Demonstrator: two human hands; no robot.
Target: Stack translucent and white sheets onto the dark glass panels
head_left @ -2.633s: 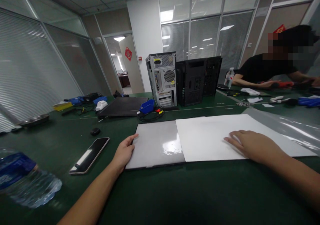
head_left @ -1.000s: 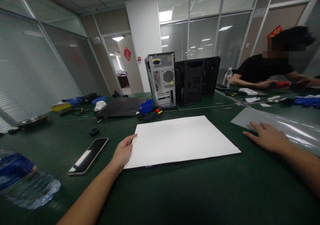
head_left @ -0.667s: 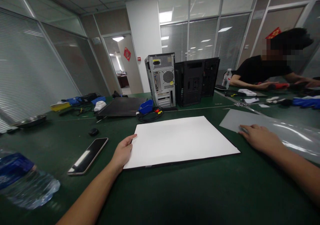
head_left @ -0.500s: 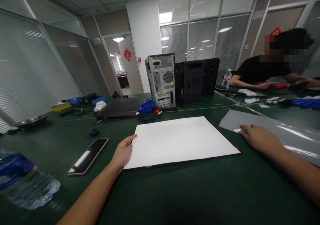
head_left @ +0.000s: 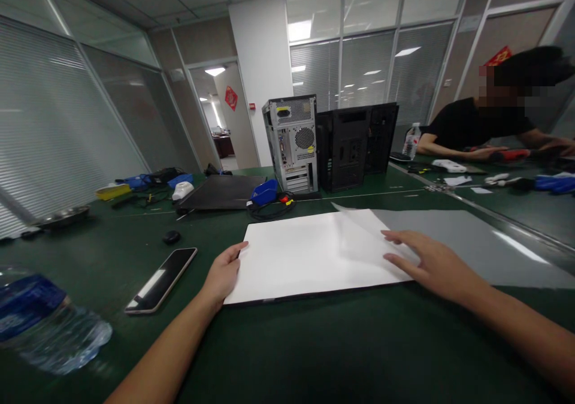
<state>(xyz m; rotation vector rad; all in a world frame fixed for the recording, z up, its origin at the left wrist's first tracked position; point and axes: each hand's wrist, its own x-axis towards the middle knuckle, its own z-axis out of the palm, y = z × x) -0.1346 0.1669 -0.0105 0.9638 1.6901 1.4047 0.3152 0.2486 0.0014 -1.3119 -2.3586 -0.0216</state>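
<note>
A flat white panel [head_left: 291, 260] with a thin dark edge lies on the green table in front of me. My left hand [head_left: 223, 275] grips its left edge, thumb on top. A translucent grey plastic sheet [head_left: 476, 242] stretches in from the right and overlaps the panel's right part, its far corner lifted slightly. Over that overlap is my right hand [head_left: 417, 260], thumb and fingers apart, the fingertips at the sheet; whether they press on it I cannot tell.
Left of the panel are a phone [head_left: 162, 281], a small black object [head_left: 171, 237] and a large water bottle [head_left: 49, 320]. Beyond it stand a computer tower [head_left: 294, 143] and a black case [head_left: 354, 146], near coiled cable. A person [head_left: 471, 128] works at far right.
My right hand has moved left, from the sheet's near corner to above the panel's right end. The translucent sheet has shifted left and now covers part of the panel. My left hand stays put.
</note>
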